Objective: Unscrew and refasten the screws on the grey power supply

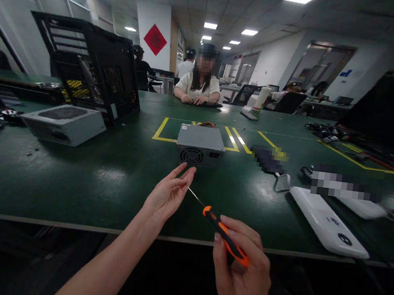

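Observation:
My right hand [245,263] is wrapped round the orange and black handle of a screwdriver [225,234]. Its thin metal shaft points up and left, with the tip at the fingers of my left hand [170,189]. The thumb and fingers of that hand come together at the tip; anything small between them is too fine to make out. Just beyond my fingertips, a grey metal computer power supply [201,139] sits on the green table [111,204]. Its round fan grille and power socket face me, and some coloured wires show behind it.
At left stand a second power supply [65,122] and an open black computer case [95,65]. White power banks [329,223] and a cable lie at right. Yellow tape [165,129] marks the table. Across it sits a person [199,88]; cables [331,134] lie far right.

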The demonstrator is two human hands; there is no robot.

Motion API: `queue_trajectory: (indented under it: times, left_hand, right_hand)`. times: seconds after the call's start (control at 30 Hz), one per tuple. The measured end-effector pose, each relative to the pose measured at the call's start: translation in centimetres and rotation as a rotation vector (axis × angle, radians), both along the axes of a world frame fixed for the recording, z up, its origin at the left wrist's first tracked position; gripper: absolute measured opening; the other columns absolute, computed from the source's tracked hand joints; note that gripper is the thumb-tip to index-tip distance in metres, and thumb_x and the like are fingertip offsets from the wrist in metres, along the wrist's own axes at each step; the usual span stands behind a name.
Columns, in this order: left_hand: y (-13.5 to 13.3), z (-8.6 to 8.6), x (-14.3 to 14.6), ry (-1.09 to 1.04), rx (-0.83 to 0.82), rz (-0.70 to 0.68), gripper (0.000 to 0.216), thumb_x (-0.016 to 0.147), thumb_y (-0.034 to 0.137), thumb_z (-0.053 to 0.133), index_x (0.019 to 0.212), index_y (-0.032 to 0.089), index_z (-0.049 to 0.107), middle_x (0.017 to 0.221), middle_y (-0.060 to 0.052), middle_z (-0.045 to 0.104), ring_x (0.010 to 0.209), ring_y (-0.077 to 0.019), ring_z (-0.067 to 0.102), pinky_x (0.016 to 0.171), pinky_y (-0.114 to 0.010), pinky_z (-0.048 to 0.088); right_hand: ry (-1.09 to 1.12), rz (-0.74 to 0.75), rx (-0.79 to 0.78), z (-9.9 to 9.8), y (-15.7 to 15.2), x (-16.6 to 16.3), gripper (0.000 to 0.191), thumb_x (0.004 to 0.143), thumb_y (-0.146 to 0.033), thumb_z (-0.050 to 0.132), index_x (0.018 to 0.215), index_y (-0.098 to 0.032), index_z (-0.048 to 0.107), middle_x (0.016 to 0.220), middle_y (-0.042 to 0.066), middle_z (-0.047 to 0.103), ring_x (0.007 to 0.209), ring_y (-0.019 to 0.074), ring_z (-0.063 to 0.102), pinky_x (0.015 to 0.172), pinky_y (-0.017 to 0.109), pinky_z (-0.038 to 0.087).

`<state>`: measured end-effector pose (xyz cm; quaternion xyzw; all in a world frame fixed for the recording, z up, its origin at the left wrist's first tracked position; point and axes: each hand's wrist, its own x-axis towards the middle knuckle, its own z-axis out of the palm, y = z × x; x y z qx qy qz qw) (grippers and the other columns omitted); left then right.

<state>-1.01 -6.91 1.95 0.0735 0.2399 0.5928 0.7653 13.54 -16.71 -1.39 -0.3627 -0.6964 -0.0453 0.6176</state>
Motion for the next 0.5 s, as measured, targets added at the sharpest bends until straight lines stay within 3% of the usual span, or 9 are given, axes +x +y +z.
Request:
queue_trajectory:
  times: [0.3, 0.5]
  left_hand:
    - [-0.06, -0.06, 0.17, 0.059, 0.066, 0.032, 0.057, 0.072, -0.015, 0.032, 0.119, 0.011, 0.047, 0.118, -0.017, 0.057, 0.108, -0.0189, 0.056, 0.083, -0.019, 0.052]
    - [0.15, -0.32, 0.36, 0.251, 0.287, 0.159, 0.040, 0.068, -0.014, 0.046, 0.095, 0.012, 0.061, 0.113, -0.010, 0.060, 0.114, -0.0177, 0.052, 0.094, -0.020, 0.044]
  right_hand:
    - [-0.078, -0.050, 0.037, 0.39, 0.08, -0.39, 0.048, 0.071, 0.003, 0.059, 0.113, -0.018, 0.046, 0.104, 0.007, 0.060, 0.097, 0.0175, 0.059, 0.078, 0.033, 0.052]
    - [-0.243, -0.154, -0.065, 0.98, -0.27, -0.40, 0.036, 0.077, -0.004, 0.059, 0.111, -0.016, 0.056, 0.103, 0.007, 0.063, 0.095, 0.0134, 0.060, 0.083, 0.024, 0.052]
